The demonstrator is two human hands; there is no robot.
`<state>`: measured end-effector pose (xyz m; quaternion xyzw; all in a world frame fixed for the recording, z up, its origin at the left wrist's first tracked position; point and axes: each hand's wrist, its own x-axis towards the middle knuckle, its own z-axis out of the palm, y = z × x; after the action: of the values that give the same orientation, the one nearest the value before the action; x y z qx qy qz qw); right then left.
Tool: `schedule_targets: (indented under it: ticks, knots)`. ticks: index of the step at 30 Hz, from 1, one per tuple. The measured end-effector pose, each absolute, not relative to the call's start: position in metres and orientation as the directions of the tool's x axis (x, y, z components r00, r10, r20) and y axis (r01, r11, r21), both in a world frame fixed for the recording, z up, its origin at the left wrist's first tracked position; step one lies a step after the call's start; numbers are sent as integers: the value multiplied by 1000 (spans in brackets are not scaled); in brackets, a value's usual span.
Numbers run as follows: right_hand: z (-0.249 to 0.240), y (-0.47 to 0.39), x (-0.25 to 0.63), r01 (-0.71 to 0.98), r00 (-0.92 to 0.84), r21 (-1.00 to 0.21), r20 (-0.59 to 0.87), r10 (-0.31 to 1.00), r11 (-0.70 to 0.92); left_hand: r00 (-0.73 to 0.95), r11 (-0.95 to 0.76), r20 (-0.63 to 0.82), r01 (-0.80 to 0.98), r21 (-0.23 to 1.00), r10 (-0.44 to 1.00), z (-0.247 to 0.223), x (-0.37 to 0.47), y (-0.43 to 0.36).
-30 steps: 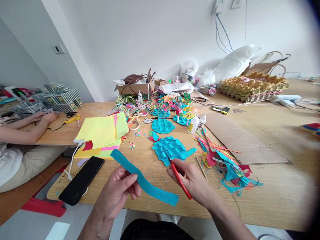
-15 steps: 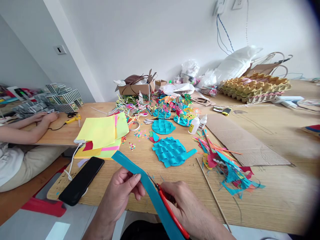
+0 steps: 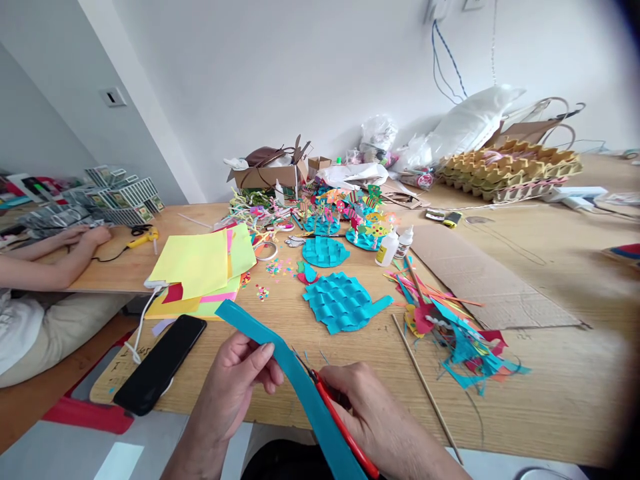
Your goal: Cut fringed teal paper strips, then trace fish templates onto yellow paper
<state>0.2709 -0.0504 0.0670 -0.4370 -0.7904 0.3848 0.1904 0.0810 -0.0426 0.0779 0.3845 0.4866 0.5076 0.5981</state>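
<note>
My left hand [image 3: 246, 373] pinches a long blue paper strip [image 3: 295, 368] between thumb and fingers. One end of the strip points up and left; the other runs down past the bottom edge. Red-handled scissors [image 3: 334, 417] are gripped in my right hand [image 3: 370, 413], their blades lying against the strip's right edge. How far the blades are apart is hard to make out. Beyond my hands lies a woven blue paper piece [image 3: 340, 303] with a strip tail sticking out right. A smaller woven blue round [image 3: 325, 251] sits behind it.
Stacked coloured paper [image 3: 193, 263] and a black phone [image 3: 160, 365] lie at left. Paper scraps [image 3: 465, 347], a thin stick [image 3: 425, 387] and cardboard [image 3: 490, 280] are at right. Two glue bottles [image 3: 387, 248] stand mid-table. Another person's arms [image 3: 55, 260] rest on the far-left table.
The view has shifted slightly. My left hand and the strip's upper end sit a little further left; both hands keep their holds on the strip and scissors.
</note>
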Motion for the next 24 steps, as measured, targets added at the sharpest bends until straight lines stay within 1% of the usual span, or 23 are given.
schedule_targets:
  ticks: [8,15,24]
  knots:
    - [66,-50,271,539,-549,-777,-33,835,324,-27,177,-188,-227,958,982,78,78,-41]
    - [66,-48,269,560,-539,-758,-27,842,335,49,212,-206,-209,955,977,76,82,-44]
    - [69,-46,268,545,-544,-769,-22,839,333,130,236,-212,-217,947,969,70,89,-46]
